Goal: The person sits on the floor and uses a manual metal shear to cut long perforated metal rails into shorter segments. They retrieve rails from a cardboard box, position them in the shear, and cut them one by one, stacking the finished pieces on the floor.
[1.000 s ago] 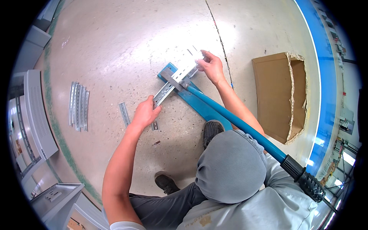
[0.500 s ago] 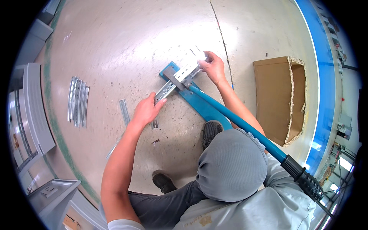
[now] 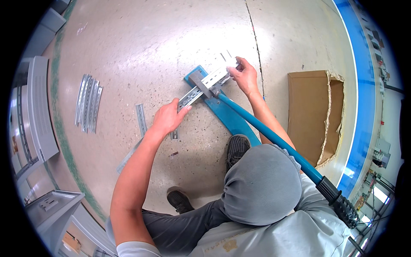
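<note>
A slotted metal DIN rail (image 3: 188, 98) passes slantwise through the grey head of a blue lever cutter (image 3: 229, 116) that stands on the floor. My left hand (image 3: 168, 118) is closed on the rail's near-left end, thumb along its edge. At the far-right end, beyond the cutter head, my right hand (image 3: 246, 78) has its fingers curled on the rail; glare partly hides the fingertips there. The cutter's long blue handle (image 3: 267, 130) runs back over my right forearm to a black grip (image 3: 338, 201) beside my shoulder. My shoe (image 3: 238, 147) is by the cutter's base.
Several metal rails (image 3: 88, 103) lie side by side on the floor at left. Loose rail pieces (image 3: 141, 120) and a small scrap (image 3: 174, 154) lie near my left arm. An open cardboard box (image 3: 308, 113) stands at right. Grey metal cabinets (image 3: 43, 107) line the left edge.
The whole scene has shifted slightly in the picture as my head moved. Both hands keep their places on the rail, and the cutter's handle stays as it was.
</note>
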`<state>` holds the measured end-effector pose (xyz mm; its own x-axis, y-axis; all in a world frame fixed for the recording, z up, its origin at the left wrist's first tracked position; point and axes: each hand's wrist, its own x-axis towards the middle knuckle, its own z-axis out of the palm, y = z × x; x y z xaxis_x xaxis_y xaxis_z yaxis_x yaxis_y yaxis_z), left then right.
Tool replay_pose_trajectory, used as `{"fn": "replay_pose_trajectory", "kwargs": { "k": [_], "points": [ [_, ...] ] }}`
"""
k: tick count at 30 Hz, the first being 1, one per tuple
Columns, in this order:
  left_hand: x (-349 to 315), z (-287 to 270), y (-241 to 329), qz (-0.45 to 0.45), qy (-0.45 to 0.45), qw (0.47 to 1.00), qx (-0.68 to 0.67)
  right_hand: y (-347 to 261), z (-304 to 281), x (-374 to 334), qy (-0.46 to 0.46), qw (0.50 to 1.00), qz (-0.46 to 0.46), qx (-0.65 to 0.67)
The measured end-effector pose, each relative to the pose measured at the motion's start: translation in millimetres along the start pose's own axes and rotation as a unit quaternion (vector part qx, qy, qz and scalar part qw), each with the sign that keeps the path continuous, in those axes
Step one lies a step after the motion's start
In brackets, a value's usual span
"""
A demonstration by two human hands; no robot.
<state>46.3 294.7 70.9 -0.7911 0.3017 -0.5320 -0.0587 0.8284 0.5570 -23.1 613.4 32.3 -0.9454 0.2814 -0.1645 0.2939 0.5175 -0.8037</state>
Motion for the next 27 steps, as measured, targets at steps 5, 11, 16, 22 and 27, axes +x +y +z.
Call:
{"fn": "replay_pose_trajectory", "kwargs": {
  "k": [5, 11, 16, 22, 27],
  "points": [
    [-1.0, 2.3, -2.9, -0.001, 0.003, 1.000, -0.011, -33.1, -24.4, -16.8, 0.021, 0.994, 0.021, -0.105],
    [-8.9, -2.2, -6.5, -0.015, 0.006, 1.000, -0.016, -140.9, -144.5, -101.7, -0.245, 0.968, 0.032, 0.050],
    [-3.5, 4.4, -5.2, -0.002, 0.012, 1.000, -0.020, -202.9, -252.6, -174.5, -0.480, 0.857, 0.134, 0.131],
    [-4.0, -3.8, 5.8, -0.015, -0.017, 1.000, -0.020, -226.5, -281.2, -198.8, -0.507, 0.788, 0.348, 0.025],
    [-6.1, -0.8, 0.2, -0.013, -0.007, 1.000, -0.011, -241.1, -253.8, -213.6, -0.429, 0.833, 0.349, -0.037]
  ]
}}
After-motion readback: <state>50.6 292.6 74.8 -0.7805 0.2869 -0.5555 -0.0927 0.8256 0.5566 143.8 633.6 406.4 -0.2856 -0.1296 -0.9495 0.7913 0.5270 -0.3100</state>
